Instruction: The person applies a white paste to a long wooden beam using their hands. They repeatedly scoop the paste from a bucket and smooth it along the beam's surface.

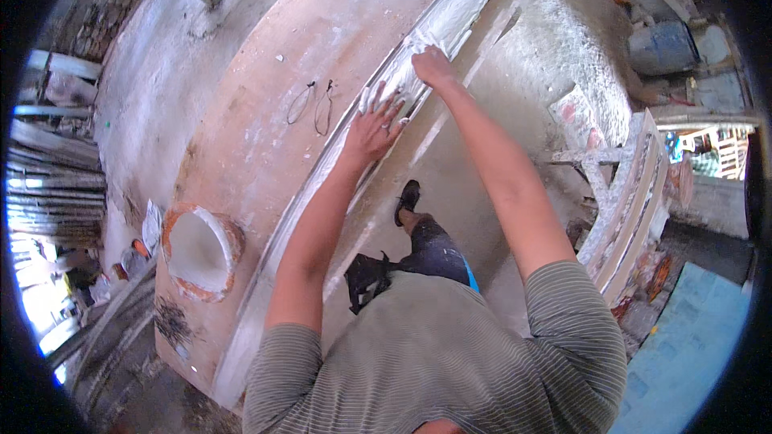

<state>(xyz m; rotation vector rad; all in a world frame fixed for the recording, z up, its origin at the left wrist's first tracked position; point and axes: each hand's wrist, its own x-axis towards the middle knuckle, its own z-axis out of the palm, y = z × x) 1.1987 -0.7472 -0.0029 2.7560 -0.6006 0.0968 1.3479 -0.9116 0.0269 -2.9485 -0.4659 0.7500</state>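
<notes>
A long strip of wet white plaster (474,8) runs diagonally along the near edge of a large tan table (265,88). My left hand (375,125) lies on the strip, its fingers spread and coated in white. Farther up the same strip, my right hand (434,66) is closed, knuckles up, against a rough, crumpled white patch (421,38). Whatever its fingers hold is hidden beneath them. Two thin dark wire loops (324,107) lie on the table left of my left hand.
An orange bucket (235,243) with a white-crusted rim and white contents stands on the table at lower left. Dark bristly strands (171,320) lie near it. At right are a white-splashed wooden stand (599,173), a blue drum (663,48) and a light-blue surface (683,354). Stacked boards (56,185) line the far left.
</notes>
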